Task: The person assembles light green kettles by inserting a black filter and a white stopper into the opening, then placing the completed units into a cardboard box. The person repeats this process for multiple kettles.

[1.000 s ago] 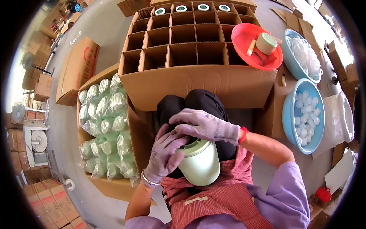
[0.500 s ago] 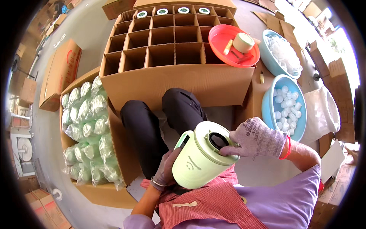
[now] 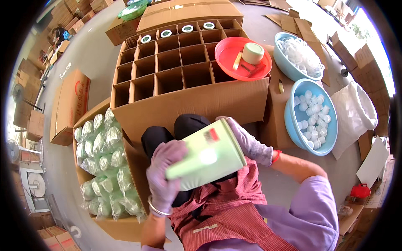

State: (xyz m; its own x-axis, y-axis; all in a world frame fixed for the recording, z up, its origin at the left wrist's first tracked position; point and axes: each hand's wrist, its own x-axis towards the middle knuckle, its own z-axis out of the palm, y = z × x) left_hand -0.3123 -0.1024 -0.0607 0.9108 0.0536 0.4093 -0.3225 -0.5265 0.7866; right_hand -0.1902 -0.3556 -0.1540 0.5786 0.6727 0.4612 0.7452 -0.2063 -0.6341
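Above my lap lies a pale green jug, tipped on its side, with a small red and dark label and a bright glare on its wall. My gloved left hand grips its left end, the fingers slightly blurred. At the jug's upper right end my gloved right hand is closed round the edge; the jug covers part of those fingers. The spout opening and the handle do not show. Ahead of my knees stands a large carton with cardboard dividers and several white-ringed round tops in its far row.
A red basin with a pale green lid rests on the carton's right corner. To the right are a blue basin of small white caps, a blue basin of clear plastic pieces and a white sack. Several bagged green jugs fill a left carton.
The jug has gone from upright-leaning, its black-centred top showing, to lying on its side. My right hand has left the opening for the jug's edge; my left hand has shifted its grip.
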